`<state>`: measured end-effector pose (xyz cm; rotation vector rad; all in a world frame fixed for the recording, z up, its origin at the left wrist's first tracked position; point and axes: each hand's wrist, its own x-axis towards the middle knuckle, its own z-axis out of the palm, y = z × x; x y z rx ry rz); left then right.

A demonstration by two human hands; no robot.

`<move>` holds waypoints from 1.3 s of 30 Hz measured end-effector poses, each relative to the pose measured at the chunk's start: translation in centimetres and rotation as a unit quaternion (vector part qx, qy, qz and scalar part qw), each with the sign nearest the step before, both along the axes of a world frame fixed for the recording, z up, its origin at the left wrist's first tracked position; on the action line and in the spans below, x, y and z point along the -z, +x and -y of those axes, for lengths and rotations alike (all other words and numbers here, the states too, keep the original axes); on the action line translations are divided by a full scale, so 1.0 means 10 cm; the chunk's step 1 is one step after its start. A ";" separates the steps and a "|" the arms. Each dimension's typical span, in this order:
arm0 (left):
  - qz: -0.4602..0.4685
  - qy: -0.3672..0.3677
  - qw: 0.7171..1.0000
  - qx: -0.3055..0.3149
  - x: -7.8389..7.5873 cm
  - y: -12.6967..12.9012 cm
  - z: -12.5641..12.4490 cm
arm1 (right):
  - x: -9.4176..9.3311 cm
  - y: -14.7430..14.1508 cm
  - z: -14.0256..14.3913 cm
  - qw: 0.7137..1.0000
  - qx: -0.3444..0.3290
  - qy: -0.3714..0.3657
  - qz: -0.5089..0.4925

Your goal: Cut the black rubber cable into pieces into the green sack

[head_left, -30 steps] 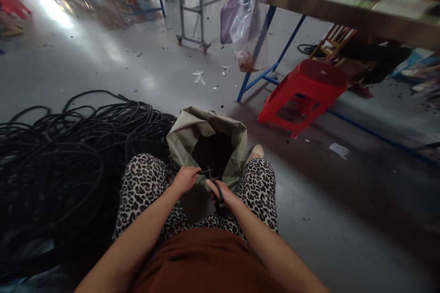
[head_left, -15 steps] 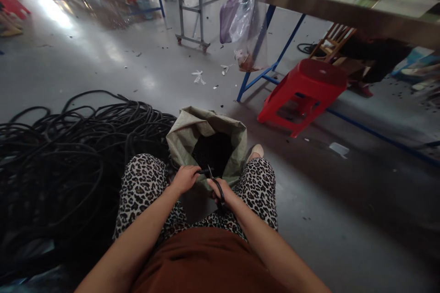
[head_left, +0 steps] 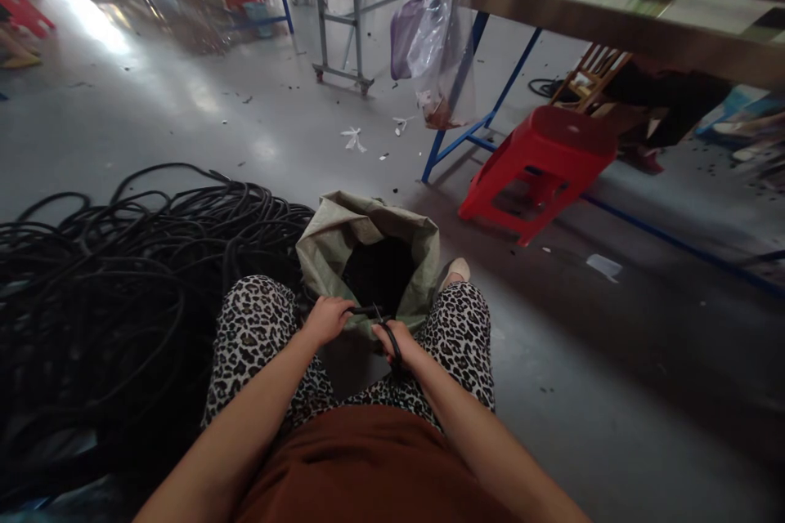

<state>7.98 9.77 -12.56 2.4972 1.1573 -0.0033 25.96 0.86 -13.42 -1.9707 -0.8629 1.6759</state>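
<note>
Between the knees sits one open sack (head_left: 368, 229), one big pile of black cable (head_left: 123, 278) beside it on the left. Both hands meet right over the sack's near rim: left hand (head_left: 328, 319) pinching one short cable piece (head_left: 363, 310), right hand (head_left: 396, 339) wrapped around one pair of scissors (head_left: 388, 335). One red stool (head_left: 545, 159) stands off to the right.

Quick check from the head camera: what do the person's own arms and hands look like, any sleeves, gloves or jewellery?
Both forearms are bare to the bottom edge of the picture, with no sleeves in view. The left hand and right hand wear no gloves; no rings, watch or bracelets can be made out. Below them show leopard-print trousers and a rust-brown top.
</note>
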 end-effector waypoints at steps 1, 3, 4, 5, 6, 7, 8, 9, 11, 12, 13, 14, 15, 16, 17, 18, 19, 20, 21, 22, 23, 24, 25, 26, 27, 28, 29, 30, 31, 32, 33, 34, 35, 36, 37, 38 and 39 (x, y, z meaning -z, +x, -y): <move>-0.005 0.000 1.000 -0.001 0.01 0.00 0.00 | -0.01 0.00 0.00 1.000 -0.004 -0.002 0.005; -0.012 0.001 1.000 -0.007 0.02 -0.01 -0.01 | -0.04 0.01 -0.01 1.000 -0.010 -0.005 0.012; -0.015 0.001 1.000 -0.010 0.02 -0.01 -0.01 | -0.05 0.01 -0.01 1.000 -0.010 -0.007 0.015; -0.016 0.001 1.000 -0.014 0.02 -0.01 -0.01 | -0.05 0.02 -0.01 1.000 -0.006 -0.010 0.016; -0.014 0.000 1.000 -0.018 0.02 -0.01 -0.01 | -0.05 0.02 -0.01 1.000 0.001 -0.014 0.016; -0.012 -0.001 1.000 -0.022 0.02 0.00 -0.01 | -0.05 0.02 -0.02 1.000 0.007 -0.020 0.015; -0.009 -0.001 1.000 -0.027 0.01 0.00 -0.01 | -0.06 0.03 -0.02 1.000 0.015 -0.024 0.011; -0.007 0.000 0.999 -0.032 0.00 0.00 -0.01 | -0.06 0.03 -0.02 0.999 0.021 -0.026 0.005; -0.002 0.004 0.999 -0.041 -0.03 0.01 -0.01 | -0.08 0.03 -0.01 0.999 0.023 -0.027 -0.013; -0.001 0.004 0.999 -0.045 -0.04 0.02 -0.01 | -0.10 0.03 0.00 0.999 0.018 -0.025 -0.026; 0.001 0.004 0.999 -0.049 -0.06 0.02 -0.01 | -0.11 0.03 0.00 0.999 0.011 -0.022 -0.040; 0.003 0.003 0.999 -0.053 -0.07 0.03 0.00 | -0.13 0.03 0.01 0.998 0.001 -0.018 -0.054; 0.004 0.002 0.998 -0.057 -0.08 0.03 0.00 | -0.14 0.03 0.01 0.998 -0.010 -0.015 -0.068; 0.007 0.001 0.998 -0.059 -0.09 0.04 0.00 | -0.15 0.03 0.02 0.997 -0.020 -0.012 -0.078; 0.009 0.002 0.998 -0.059 -0.09 0.04 0.00 | -0.15 0.03 0.02 0.996 -0.027 -0.010 -0.084; 0.012 0.004 0.998 -0.058 -0.09 0.04 0.01 | -0.15 0.03 0.02 0.996 -0.032 -0.010 -0.087; 0.015 0.007 0.998 -0.056 -0.09 0.04 0.01 | -0.14 0.03 0.02 0.995 -0.036 -0.011 -0.087; 0.017 0.009 0.998 -0.053 -0.08 0.04 0.01 | -0.12 0.03 0.02 0.995 -0.039 -0.012 -0.086; 0.020 0.012 0.999 -0.049 -0.08 0.04 0.01 | -0.10 0.02 0.02 0.995 -0.041 -0.012 -0.085; 0.021 0.013 0.999 -0.045 -0.07 0.04 0.01 | -0.09 0.02 0.02 0.995 -0.043 -0.011 -0.086; 0.021 0.013 0.999 -0.041 -0.06 0.04 0.01 | -0.07 0.02 0.02 0.995 -0.043 -0.010 -0.087; 0.021 0.013 0.999 -0.038 -0.05 0.04 0.02 | -0.06 0.02 0.02 0.995 -0.042 -0.010 -0.088; 0.020 0.012 0.999 -0.036 -0.04 0.04 0.02 | -0.06 0.02 0.02 0.995 -0.040 -0.011 -0.089; 0.020 0.010 0.999 -0.034 -0.04 0.04 0.02 | -0.06 0.01 0.02 0.995 -0.038 -0.012 -0.089; 0.021 0.008 0.999 -0.032 -0.03 0.04 0.02 | -0.07 0.01 0.01 0.995 -0.035 -0.014 -0.088; 0.024 0.005 0.999 -0.030 -0.03 0.04 0.03 | -0.07 0.01 0.01 0.995 -0.033 -0.017 -0.087; 0.026 0.001 0.999 -0.028 -0.03 0.04 0.03 | -0.09 0.01 0.01 0.996 -0.032 -0.019 -0.087; 0.028 -0.003 0.999 -0.025 -0.03 0.04 0.03 | -0.10 0.01 0.00 0.996 -0.030 -0.019 -0.087; 0.028 -0.006 0.999 -0.023 -0.03 0.04 0.03 | -0.11 0.00 0.00 0.996 -0.029 -0.020 -0.087; 0.028 -0.008 0.999 -0.021 -0.03 0.04 0.03 | -0.11 0.00 0.00 0.996 -0.028 -0.020 -0.088; 0.028 -0.010 0.999 -0.019 -0.03 0.04 0.03 | -0.12 0.00 0.00 0.995 -0.028 -0.018 -0.090; 0.027 -0.011 0.999 -0.016 -0.04 0.04 0.03 | -0.12 0.00 -0.01 0.995 -0.027 -0.016 -0.092; 0.026 -0.013 0.999 -0.014 -0.04 0.04 0.03 | -0.12 -0.01 -0.01 0.995 -0.026 -0.015 -0.094; 0.026 -0.016 0.999 -0.011 -0.05 0.04 0.03 | -0.12 -0.01 -0.01 0.995 -0.025 -0.014 -0.095; 0.026 -0.018 0.999 -0.009 -0.05 0.04 0.03 | -0.12 -0.01 -0.01 0.995 -0.022 -0.015 -0.095; 0.026 -0.021 0.999 -0.008 -0.05 0.04 0.03 | -0.12 -0.01 -0.02 0.995 -0.019 -0.017 -0.095; 0.025 -0.023 0.999 -0.008 -0.06 0.04 0.03 | -0.13 -0.02 -0.02 0.995 -0.016 -0.020 -0.095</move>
